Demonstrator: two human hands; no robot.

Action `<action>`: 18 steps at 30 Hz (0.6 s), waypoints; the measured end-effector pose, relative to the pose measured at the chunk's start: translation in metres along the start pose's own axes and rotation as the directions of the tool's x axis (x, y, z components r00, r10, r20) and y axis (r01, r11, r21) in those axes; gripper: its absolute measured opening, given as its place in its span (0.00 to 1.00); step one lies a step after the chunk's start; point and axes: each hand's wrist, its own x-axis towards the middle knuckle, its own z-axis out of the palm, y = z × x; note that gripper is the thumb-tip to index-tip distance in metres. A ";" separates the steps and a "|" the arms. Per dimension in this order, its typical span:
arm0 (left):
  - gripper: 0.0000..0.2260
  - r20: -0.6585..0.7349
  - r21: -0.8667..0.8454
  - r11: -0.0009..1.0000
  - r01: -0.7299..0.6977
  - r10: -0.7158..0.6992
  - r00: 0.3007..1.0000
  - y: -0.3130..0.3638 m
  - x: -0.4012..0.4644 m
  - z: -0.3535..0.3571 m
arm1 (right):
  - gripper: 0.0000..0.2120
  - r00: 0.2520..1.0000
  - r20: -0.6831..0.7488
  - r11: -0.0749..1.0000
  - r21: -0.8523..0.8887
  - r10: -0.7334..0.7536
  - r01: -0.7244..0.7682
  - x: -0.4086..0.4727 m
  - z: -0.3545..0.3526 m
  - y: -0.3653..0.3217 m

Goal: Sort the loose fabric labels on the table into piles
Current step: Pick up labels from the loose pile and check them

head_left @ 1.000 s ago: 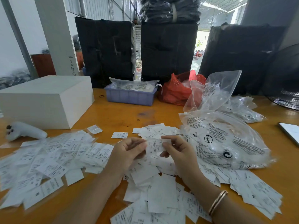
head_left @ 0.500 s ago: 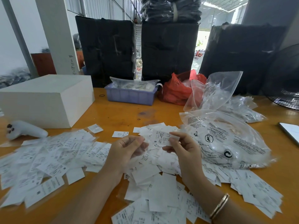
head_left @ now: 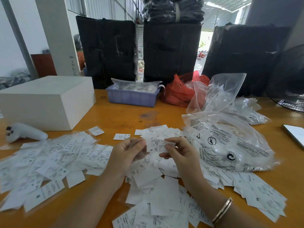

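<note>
White fabric labels printed in black cover the orange table [head_left: 125, 116]. A wide spread of labels [head_left: 49, 160] lies at the left, and a loose heap of labels [head_left: 158, 186] sits in the middle and runs to the right. Above the heap my right hand [head_left: 179, 155] pinches one label [head_left: 157, 145] marked "S" by its right side. My left hand [head_left: 126, 153] is right beside that label's left edge with fingers curled; whether it touches the label or holds others is not clear.
A white box [head_left: 44, 101] and a white handheld controller [head_left: 24, 132] sit at the left. A purple tray [head_left: 131, 96], a red bag [head_left: 179, 91] and printed clear plastic bags [head_left: 230, 143] stand behind and to the right. A phone [head_left: 294, 134] lies near the right edge.
My right hand has lifted one label off the heap and brought it toward my left hand. Both hands have risen slightly above the pile.
</note>
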 end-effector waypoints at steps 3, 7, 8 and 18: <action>0.16 0.005 0.010 1.000 -0.001 0.001 1.000 0.000 -0.001 0.000 | 0.10 1.000 -0.003 0.999 -0.039 -0.015 0.015 0.000 0.002 0.000; 0.15 0.014 -0.045 0.999 -0.013 0.013 1.000 0.003 -0.002 -0.001 | 0.06 0.994 -0.113 0.999 0.036 -0.009 0.013 0.003 -0.003 0.000; 0.16 0.016 -0.063 0.998 -0.011 0.012 1.000 0.003 -0.002 -0.001 | 0.06 0.991 -0.132 0.998 0.067 0.001 0.008 0.004 -0.005 0.000; 0.18 0.044 -0.180 0.984 0.009 -0.001 0.999 0.006 -0.002 -0.001 | 0.08 0.990 -0.139 0.984 0.177 0.026 -0.001 -0.007 0.005 -0.004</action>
